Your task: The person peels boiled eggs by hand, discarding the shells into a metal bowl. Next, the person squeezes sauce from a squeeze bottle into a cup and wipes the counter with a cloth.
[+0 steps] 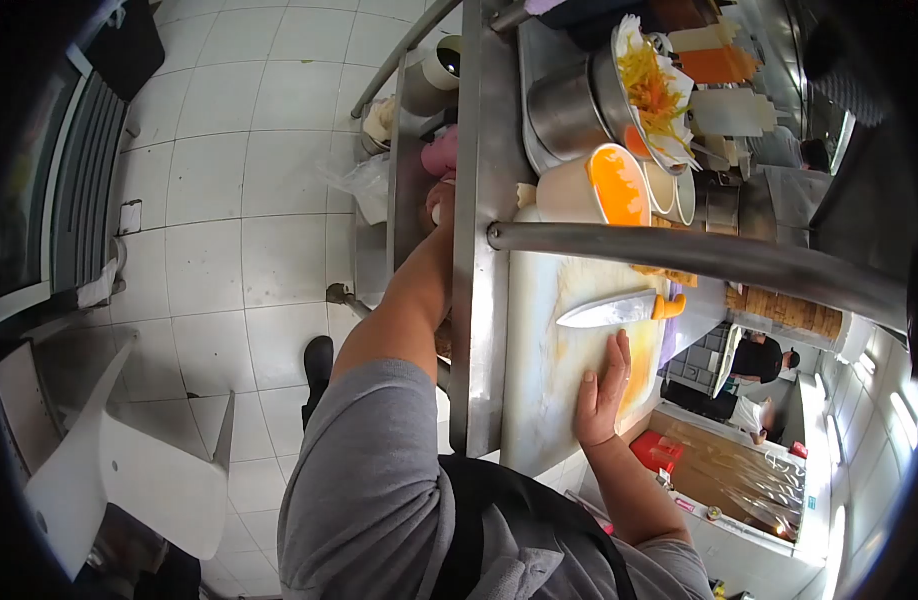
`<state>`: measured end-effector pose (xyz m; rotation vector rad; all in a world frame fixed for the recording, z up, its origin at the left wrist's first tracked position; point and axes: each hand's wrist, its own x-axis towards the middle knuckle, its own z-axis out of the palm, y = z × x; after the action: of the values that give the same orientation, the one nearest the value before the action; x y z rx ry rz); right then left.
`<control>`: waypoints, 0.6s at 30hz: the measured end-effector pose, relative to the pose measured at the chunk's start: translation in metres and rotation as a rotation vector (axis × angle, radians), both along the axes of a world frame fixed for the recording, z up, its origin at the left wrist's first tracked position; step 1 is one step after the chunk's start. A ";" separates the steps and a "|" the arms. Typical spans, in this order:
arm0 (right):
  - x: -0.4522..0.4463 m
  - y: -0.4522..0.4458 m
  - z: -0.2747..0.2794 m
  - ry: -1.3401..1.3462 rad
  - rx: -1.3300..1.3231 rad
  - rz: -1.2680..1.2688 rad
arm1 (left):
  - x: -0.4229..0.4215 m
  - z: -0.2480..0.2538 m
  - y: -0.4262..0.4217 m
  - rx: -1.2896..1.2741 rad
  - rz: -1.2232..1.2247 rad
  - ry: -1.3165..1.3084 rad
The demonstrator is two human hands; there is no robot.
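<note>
Frankly, I dislike that knife (pixel 611 311) lying so close to my right hand (pixel 602 395).
I have that hand flat on the cutting board (pixel 541 375), fingers stretched out and holding nothing, their tips just beside the knife; should my weight shift as I lean, they could slide into the blade. Its point faces the steel edge of the counter (pixel 479 370), so a careless sweep might push it off that side. My left hand (pixel 440 198) reaches below, onto the lower shelf (pixel 407 215) beside a pink object (pixel 441 152); the counter partly hides it, so I cannot tell whether it grasps anything. Groping there half-blind, I could knock something over.
</note>
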<state>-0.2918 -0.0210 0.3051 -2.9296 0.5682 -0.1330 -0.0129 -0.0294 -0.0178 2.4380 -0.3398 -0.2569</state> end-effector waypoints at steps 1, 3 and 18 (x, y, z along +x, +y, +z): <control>-0.001 0.000 0.000 0.002 -0.002 0.001 | 0.002 0.000 0.001 -0.005 -0.003 0.001; -0.001 0.002 0.000 -0.004 0.003 -0.004 | 0.005 0.000 0.005 -0.008 -0.012 0.008; -0.004 0.000 -0.002 -0.041 0.003 -0.018 | -0.004 0.133 0.153 -0.178 -0.045 0.250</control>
<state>-0.2955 -0.0211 0.3029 -2.9123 0.5888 -0.1943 -0.0168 0.1235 0.1148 2.1949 -0.2938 -0.5229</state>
